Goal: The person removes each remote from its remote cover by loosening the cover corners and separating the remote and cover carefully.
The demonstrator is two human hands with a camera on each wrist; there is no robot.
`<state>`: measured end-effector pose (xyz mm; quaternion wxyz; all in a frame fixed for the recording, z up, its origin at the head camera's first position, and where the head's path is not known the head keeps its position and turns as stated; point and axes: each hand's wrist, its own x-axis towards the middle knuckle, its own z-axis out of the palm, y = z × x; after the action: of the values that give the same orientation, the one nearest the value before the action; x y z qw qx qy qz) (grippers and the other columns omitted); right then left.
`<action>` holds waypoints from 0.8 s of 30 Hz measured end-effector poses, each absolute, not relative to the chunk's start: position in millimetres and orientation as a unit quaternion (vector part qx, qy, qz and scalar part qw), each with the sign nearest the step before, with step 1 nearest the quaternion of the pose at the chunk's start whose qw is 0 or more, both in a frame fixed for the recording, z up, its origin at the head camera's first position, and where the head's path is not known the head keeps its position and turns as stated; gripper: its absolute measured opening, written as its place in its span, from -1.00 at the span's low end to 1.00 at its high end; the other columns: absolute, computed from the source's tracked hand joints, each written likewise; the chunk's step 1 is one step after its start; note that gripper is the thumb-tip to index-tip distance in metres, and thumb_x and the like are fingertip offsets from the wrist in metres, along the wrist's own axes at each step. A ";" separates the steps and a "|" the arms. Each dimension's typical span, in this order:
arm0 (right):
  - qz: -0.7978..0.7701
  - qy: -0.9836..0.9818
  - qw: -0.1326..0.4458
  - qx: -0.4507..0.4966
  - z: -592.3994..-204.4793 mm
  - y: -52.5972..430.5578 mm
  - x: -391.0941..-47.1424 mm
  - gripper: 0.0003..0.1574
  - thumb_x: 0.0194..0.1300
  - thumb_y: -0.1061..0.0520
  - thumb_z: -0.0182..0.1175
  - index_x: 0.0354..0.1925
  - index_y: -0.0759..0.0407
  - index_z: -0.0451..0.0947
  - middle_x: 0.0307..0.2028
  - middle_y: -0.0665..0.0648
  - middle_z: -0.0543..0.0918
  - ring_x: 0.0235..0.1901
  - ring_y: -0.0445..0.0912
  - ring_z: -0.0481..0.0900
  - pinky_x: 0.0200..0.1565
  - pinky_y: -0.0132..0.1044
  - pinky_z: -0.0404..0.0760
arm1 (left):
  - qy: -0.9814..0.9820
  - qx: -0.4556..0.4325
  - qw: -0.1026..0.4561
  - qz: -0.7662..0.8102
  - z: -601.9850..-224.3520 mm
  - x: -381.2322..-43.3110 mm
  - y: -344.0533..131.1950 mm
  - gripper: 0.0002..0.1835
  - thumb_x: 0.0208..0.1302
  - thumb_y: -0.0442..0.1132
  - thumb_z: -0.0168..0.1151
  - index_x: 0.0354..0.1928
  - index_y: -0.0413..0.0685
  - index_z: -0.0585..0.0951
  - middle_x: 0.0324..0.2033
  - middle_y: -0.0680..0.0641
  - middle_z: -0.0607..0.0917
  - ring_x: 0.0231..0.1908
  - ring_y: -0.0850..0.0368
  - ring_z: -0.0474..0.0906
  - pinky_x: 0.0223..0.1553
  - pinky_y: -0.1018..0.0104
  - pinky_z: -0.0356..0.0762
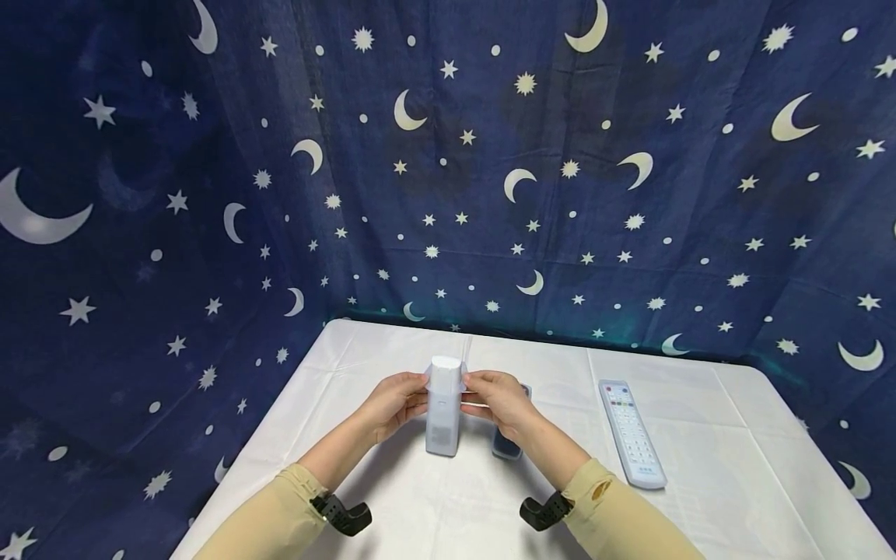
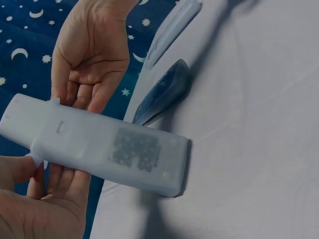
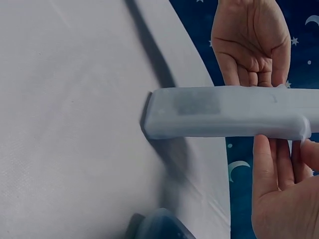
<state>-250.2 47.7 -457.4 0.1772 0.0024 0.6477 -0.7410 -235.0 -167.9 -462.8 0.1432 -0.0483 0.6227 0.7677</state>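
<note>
A white remote control (image 1: 446,363) stands tilted up from the table, back side toward me, its lower part inside a translucent silicone cover (image 1: 442,424). The bare white end sticks out past the cover's rim. On the left edge, my left hand (image 1: 397,400) pinches the rim between thumb and fingers. My right hand (image 1: 501,398) pinches the rim on the opposite edge. In the left wrist view, the cover (image 2: 89,137) shows a dark speckled patch through it near the low end. Flaps of the rim stick out at both pinched spots.
A dark remote (image 1: 505,445) lies partly hidden behind my right hand and forearm. Farther right, a white remote in a pale bluish cover (image 1: 633,435) lies buttons up on the white-clothed table (image 1: 728,467). A navy curtain with moons and stars hangs behind.
</note>
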 end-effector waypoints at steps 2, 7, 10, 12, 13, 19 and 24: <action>-0.740 0.647 0.181 0.011 -459.3 47.1 -250.4 -0.63 0.49 0.17 0.23 0.07 0.47 0.56 -0.15 0.26 0.70 -0.23 -0.05 0.72 -0.09 -0.19 0.73 | 0.620 -0.052 0.148 0.768 -464.2 -235.2 -168.1 -0.77 0.56 -0.27 0.09 0.02 -0.36 0.47 -0.29 -0.09 0.67 -0.30 0.19 0.65 -0.16 0.37 0.69; -0.739 0.648 0.180 0.025 -462.7 45.5 -249.0 -0.67 0.50 0.21 0.20 0.05 0.48 0.57 -0.24 0.24 0.69 -0.30 -0.11 0.70 -0.16 -0.29 0.73 | 0.631 -0.059 0.150 0.759 -469.3 -234.0 -168.3 -0.75 0.56 -0.27 0.09 0.04 -0.37 0.47 -0.26 -0.11 0.67 -0.28 0.19 0.65 -0.17 0.39 0.68; -0.740 0.649 0.177 0.031 -464.0 44.1 -247.5 -0.69 0.50 0.24 0.18 0.04 0.50 0.56 -0.25 0.23 0.69 -0.31 -0.12 0.69 -0.18 -0.33 0.72 | 0.638 -0.065 0.150 0.753 -473.7 -232.6 -168.2 -0.72 0.56 -0.22 0.11 0.07 -0.35 0.47 -0.18 -0.12 0.67 -0.24 0.17 0.66 -0.16 0.38 0.67; -0.739 0.650 0.175 0.033 -464.8 43.5 -246.9 -0.70 0.51 0.26 0.17 0.04 0.51 0.56 -0.25 0.23 0.69 -0.30 -0.12 0.68 -0.18 -0.35 0.72 | 0.641 -0.067 0.148 0.750 -476.2 -230.9 -167.8 -0.67 0.56 -0.18 0.11 0.11 -0.34 0.47 -0.10 -0.13 0.67 -0.19 0.15 0.67 -0.11 0.34 0.67; -0.738 0.651 0.175 0.034 -465.2 43.3 -246.8 -0.70 0.51 0.26 0.16 0.05 0.51 0.55 -0.24 0.23 0.69 -0.30 -0.12 0.68 -0.18 -0.35 0.72 | 0.642 -0.067 0.147 0.749 -477.5 -229.9 -167.7 -0.65 0.56 -0.17 0.11 0.14 -0.34 0.47 -0.06 -0.14 0.67 -0.15 0.13 0.67 -0.08 0.31 0.67; -0.734 0.657 0.173 0.031 -467.2 43.1 -247.2 -0.68 0.54 0.25 0.12 0.06 0.52 0.54 -0.21 0.26 0.68 -0.28 -0.09 0.69 -0.13 -0.28 0.73 | 0.637 -0.072 0.139 0.755 -479.5 -224.1 -167.9 -0.50 0.52 -0.08 0.17 0.29 -0.30 0.46 0.12 -0.18 0.65 0.04 0.02 0.66 0.07 0.15 0.64; -0.729 0.661 0.173 0.027 -467.7 43.1 -245.8 -0.63 0.54 0.18 0.14 0.08 0.51 0.54 -0.20 0.28 0.70 -0.28 -0.06 0.70 -0.11 -0.20 0.73 | 0.641 -0.088 0.129 0.752 -473.0 -224.4 -165.9 -0.41 0.50 0.05 0.19 0.33 -0.26 0.44 0.18 -0.22 0.63 0.08 -0.05 0.64 0.07 0.04 0.65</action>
<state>-245.8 43.1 -467.7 0.1733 0.0271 0.6614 -0.7292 -224.4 -165.9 -473.0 0.1292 -0.0877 0.6408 0.7517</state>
